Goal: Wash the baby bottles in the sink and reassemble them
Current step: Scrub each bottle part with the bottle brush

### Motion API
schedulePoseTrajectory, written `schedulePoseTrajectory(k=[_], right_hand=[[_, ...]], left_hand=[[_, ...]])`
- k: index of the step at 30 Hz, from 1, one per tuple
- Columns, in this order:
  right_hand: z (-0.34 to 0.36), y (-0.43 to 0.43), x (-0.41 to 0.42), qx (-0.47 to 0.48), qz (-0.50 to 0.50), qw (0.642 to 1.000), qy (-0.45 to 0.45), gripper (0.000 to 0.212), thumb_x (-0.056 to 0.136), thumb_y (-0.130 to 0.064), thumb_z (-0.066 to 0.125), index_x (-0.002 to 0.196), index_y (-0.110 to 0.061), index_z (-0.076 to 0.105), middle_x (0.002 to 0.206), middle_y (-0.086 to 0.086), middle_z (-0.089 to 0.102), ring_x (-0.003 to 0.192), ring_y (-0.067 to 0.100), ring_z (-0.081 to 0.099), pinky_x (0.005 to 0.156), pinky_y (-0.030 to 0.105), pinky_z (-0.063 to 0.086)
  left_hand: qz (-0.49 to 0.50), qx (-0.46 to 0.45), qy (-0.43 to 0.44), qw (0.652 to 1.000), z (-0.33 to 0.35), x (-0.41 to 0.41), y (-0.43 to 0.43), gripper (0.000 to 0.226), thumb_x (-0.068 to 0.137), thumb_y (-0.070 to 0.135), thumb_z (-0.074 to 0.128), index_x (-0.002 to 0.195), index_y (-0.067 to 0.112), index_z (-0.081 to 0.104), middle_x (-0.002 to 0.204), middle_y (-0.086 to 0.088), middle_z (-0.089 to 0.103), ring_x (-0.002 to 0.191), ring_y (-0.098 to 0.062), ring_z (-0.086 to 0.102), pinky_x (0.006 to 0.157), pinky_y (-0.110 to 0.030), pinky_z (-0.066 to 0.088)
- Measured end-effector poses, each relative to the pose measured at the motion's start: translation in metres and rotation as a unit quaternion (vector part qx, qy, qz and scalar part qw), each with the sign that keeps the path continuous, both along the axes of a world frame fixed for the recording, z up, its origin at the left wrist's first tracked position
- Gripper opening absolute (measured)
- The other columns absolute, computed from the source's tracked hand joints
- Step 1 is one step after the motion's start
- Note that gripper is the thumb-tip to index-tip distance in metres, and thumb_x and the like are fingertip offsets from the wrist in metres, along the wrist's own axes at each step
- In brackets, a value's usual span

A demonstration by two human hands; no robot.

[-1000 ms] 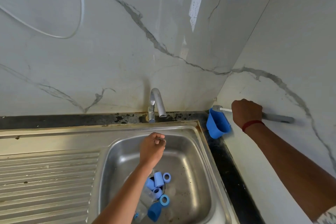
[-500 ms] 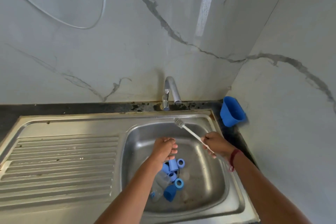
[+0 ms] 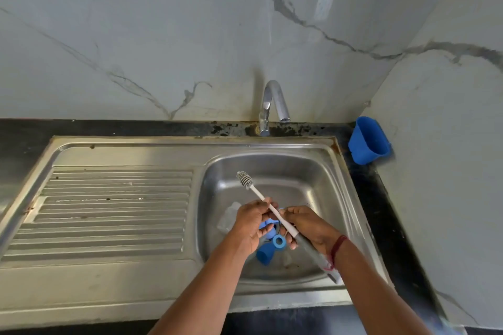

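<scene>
Two hands share the bottle brush (image 3: pixel 258 193): right hand (image 3: pixel 310 228) grips its handle, left hand (image 3: pixel 251 221) pinches its shaft; blue rings (image 3: pixel 279 241) lie beneath them, a clear bottle (image 3: pixel 229 217) beside the left.

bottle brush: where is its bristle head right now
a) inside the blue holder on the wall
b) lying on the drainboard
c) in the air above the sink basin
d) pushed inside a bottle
C: the left hand and right hand hold the bottle brush by its stem over the sink basin, its bristle head bare and raised toward the tap.
</scene>
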State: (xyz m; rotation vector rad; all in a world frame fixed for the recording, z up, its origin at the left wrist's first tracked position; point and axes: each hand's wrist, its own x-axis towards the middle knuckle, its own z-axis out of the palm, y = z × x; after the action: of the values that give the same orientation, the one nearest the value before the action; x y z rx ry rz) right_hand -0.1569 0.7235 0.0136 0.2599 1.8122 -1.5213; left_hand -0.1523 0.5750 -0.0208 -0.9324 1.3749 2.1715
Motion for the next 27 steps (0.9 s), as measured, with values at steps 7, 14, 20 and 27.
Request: schedulePoseTrajectory(k=[7,14,20,27], right_hand=[[-0.011,0.015,0.0,0.106,0.118,0.987,0.033,0.031,0.1,-0.034,0.052,0.104,-0.005,0.063,0.071,0.003,0.063,0.051,0.014,0.049,0.047,0.026,0.041],[-0.024,0.026,-0.028,0.07,0.194,0.978,0.039,0.016,0.096,-0.01,0.049,0.099,-0.007,0.065,0.072,0.002,0.06,0.052,0.01,0.047,0.046,0.024,0.035],[-0.035,0.039,-0.046,0.047,0.19,0.981,0.013,0.018,0.099,-0.014,0.052,0.11,-0.014,0.067,0.074,0.006,0.061,0.052,0.014,0.049,0.044,0.024,0.035],[-0.046,0.048,-0.068,0.117,0.159,0.98,0.015,0.023,0.096,-0.014,0.053,0.109,-0.022,0.07,0.064,0.002,0.056,0.047,0.013,0.04,0.046,0.025,0.027]], left_hand=[[0.095,-0.002,-0.046,0.994,-0.008,0.0,-0.005,0.013,0.091,0.022,0.069,0.083,0.013,0.073,0.087,-0.002,0.076,0.084,-0.013,0.069,0.07,-0.029,0.048],[0.133,-0.048,-0.062,0.988,-0.019,-0.018,-0.004,0.018,0.093,0.025,0.069,0.098,0.008,0.073,0.084,0.0,0.075,0.076,-0.009,0.067,0.06,-0.022,0.048],[0.116,-0.073,-0.075,0.988,-0.028,-0.024,-0.005,0.011,0.091,0.02,0.071,0.09,0.009,0.072,0.079,-0.004,0.071,0.066,-0.009,0.065,0.054,-0.02,0.048],[0.082,-0.118,-0.092,0.985,-0.052,-0.029,-0.022,0.009,0.091,0.001,0.063,0.096,0.007,0.069,0.076,-0.009,0.07,0.056,-0.012,0.06,0.051,-0.023,0.042]])
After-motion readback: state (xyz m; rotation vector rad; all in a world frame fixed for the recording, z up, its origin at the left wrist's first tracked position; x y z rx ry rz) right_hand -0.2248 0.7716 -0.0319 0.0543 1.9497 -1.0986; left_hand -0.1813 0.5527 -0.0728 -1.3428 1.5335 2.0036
